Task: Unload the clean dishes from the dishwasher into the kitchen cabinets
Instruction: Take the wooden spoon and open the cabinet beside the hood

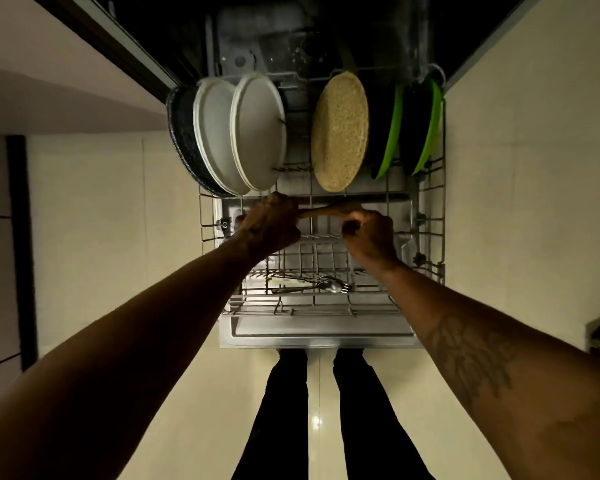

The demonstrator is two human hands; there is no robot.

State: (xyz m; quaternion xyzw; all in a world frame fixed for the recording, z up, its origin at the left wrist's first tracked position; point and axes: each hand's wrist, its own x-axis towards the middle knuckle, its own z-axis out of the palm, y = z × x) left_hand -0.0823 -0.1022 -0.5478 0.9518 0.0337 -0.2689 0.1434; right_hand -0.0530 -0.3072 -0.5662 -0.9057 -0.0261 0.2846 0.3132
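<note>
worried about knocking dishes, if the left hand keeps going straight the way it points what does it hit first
Probably the nearer white plate: the left hand points toward the rack's back, right below that plate's lower edge. Depth is unclear, so it might pass underneath.

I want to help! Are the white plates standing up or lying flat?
Standing up. The two white plates sit on edge between the tines of the rack, leaning slightly.

two white plates [257, 133], a speckled beige plate [340, 133], two bright green plates [430, 126], a dark speckled pan [182, 133], a brown wooden spoon [329, 208], silver cutlery [312, 285].
</note>
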